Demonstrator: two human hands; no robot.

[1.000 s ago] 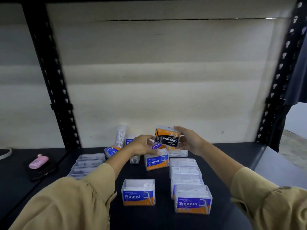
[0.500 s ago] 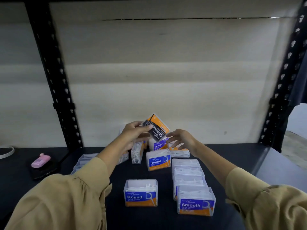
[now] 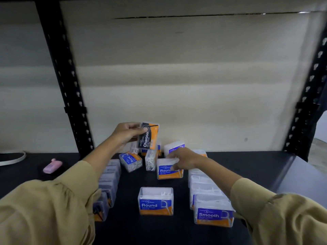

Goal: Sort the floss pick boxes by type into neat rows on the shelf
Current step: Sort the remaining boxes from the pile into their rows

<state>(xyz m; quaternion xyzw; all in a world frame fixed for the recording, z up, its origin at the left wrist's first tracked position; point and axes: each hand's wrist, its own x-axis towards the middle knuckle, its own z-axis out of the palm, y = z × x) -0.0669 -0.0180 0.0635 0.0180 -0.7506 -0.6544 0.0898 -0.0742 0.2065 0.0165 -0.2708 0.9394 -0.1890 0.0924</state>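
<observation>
A: Surface?
B: Dark matte shelf (image 3: 256,167), boxes spread over its middle. Pale banded wall (image 3: 177,85) behind. A black perforated left upright (image 3: 62,76) and a right upright (image 3: 307,96) frame it. The edges of the view are blurred.
A: Hands?
B: The left hand (image 3: 126,134) is raised above the back cluster, pinching the Charcoal box (image 3: 149,137) by its left edge. The box is on end and clear of the shelf. The right hand (image 3: 184,160) is lower, fingers curled over the lid of the rear Round box (image 3: 168,172), thumb on its label. That box sits on the shelf.
A: Rows?
B: The front Round box (image 3: 156,202) stands alone at centre front. The Smooth box (image 3: 214,215) heads a line running back at right. A dark-labelled line (image 3: 109,181) at left is partly hidden by the left sleeve. A tilted Round box (image 3: 131,160) lies loose near the back.
A: Else?
B: A pink case (image 3: 52,165) far left, well apart from the boxes. A white band (image 3: 12,159) beyond it.
</observation>
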